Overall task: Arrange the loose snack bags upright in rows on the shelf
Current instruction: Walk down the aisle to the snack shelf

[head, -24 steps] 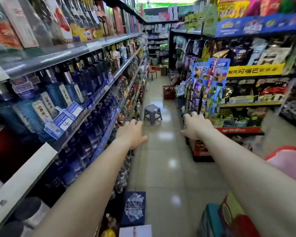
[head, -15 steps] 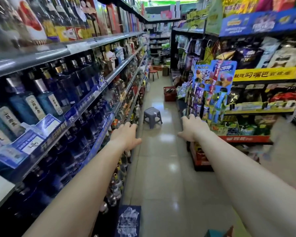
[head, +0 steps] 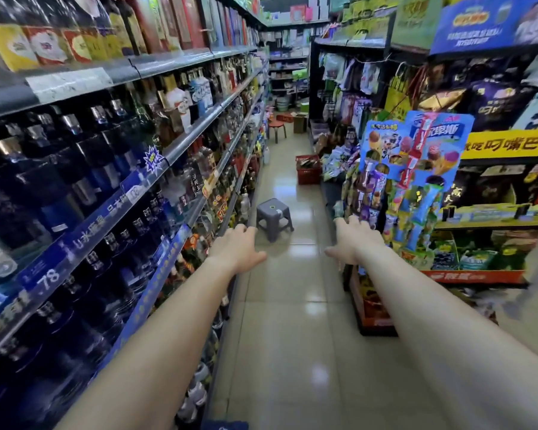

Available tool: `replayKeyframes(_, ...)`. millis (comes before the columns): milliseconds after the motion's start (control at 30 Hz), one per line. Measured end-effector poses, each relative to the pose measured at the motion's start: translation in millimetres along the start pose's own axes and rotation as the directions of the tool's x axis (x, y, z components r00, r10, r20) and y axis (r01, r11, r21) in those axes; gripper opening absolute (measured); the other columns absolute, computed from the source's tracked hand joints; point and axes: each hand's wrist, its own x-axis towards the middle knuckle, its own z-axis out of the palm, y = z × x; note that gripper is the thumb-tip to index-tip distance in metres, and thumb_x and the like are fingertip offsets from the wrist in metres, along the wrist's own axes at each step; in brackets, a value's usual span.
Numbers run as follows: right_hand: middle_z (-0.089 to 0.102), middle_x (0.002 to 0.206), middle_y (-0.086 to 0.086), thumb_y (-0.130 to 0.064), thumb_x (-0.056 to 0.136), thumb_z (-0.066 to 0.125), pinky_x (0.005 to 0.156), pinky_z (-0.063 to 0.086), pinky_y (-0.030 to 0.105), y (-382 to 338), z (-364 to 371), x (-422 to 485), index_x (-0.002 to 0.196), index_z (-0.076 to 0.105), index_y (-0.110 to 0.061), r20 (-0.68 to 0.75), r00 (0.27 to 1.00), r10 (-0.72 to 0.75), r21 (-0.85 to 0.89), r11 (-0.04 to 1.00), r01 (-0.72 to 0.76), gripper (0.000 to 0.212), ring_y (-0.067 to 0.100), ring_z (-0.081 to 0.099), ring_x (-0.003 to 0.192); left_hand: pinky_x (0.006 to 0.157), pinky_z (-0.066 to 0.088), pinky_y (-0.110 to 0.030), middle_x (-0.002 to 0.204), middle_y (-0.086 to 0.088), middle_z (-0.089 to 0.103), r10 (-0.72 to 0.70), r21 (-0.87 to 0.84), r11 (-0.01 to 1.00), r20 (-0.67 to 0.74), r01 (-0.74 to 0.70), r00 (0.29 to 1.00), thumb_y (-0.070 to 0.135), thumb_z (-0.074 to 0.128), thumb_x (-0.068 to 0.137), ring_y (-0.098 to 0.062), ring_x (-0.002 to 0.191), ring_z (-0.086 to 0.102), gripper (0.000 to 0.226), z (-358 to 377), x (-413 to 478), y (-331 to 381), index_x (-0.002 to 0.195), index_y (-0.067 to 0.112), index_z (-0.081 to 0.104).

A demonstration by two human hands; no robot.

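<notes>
The stool (head: pixel 274 217) is showing grey, the basket (head: pixel 308 169) red. The bottles (head: pixel 44 181) are looking dark blue. The banner (head: pixel 510 145) is showing yellow with black characters, the floor tiles (head: pixel 292 305) pale beige.

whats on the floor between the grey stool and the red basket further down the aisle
Nothing: the head view shows bare, glossy tile from the grey stool to the red basket.

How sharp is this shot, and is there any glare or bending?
Head view: left hand and right hand fairly sharp; blue bottles at left smeared; ceiling light glares on the floor tiles; shelf edges bow from the wide lens.
</notes>
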Motion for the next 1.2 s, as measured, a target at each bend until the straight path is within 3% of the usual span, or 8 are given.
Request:
replayKeyframes(600, 0.038, 0.148, 0.014, -0.052, 0.085, 0.06, 0.105, 0.036, 0.051, -65.7, -9.5, 346.6, 0.142, 0.036, -0.018, 0.032, 0.999, 0.038, -0.057, 0.998, -0.036, 0.071, 0.036, 0.035, 0.137, 0.093, 0.047, -0.045, 0.141, -0.006, 0.047, 0.073, -0.037, 0.997, 0.054, -0.071, 0.996, 0.057, 0.053, 0.087, -0.028, 0.128, 0.046, 0.067, -0.6, 340.0, -101.7, 0.142, 0.02, 0.043)
replayKeyframes(900, 0.036, 0.147, 0.015, -0.049, 0.086, 0.058, 0.104, 0.039, 0.049, -43.9, -7.6, 569.9, 0.145, 0.034, -0.016, 0.106, 0.992, 0.064, -0.002, 0.998, -0.064, 0.072, 0.038, 0.038, 0.134, 0.088, 0.047, -0.043, 0.136, -0.006, 0.049, 0.064, -0.016, 0.998, 0.117, -0.062, 0.991, 0.055, 0.052, 0.087, -0.028, 0.123, 0.048, 0.061, 2.9, 566.8, -110.0, 0.138, 0.022, 0.044)
replayKeyframes(1067, 0.039, 0.145, 0.014, -0.047, 0.084, 0.059, 0.103, 0.041, 0.05, -22.7, -17.3, 674.1, 0.14, 0.039, -0.018, 0.129, 0.987, 0.094, 0.03, 0.995, -0.098, 0.066, 0.037, 0.04, 0.132, 0.092, 0.048, -0.044, 0.14, -0.008, 0.047, 0.079, -0.044, 0.996, 0.137, -0.074, 0.987, 0.053, 0.052, 0.089, -0.03, 0.126, 0.047, 0.071, 2.1, 680.9, -105.1, 0.148, 0.019, 0.032)
replayKeyframes(1200, 0.039, 0.145, 0.012, -0.048, 0.084, 0.061, 0.103, 0.041, 0.048, -5.4, -23.3, 747.9, 0.142, 0.039, -0.018, 0.134, 0.982, 0.134, 0.02, 0.99, -0.137, 0.068, 0.035, 0.04, 0.134, 0.094, 0.045, -0.044, 0.143, -0.01, 0.045, 0.111, 0.015, 0.993, 0.169, -0.115, 0.979, 0.058, 0.05, 0.088, -0.031, 0.127, 0.046, 0.069, 9.2, 765.8, -96.5, 0.143, 0.018, 0.04)
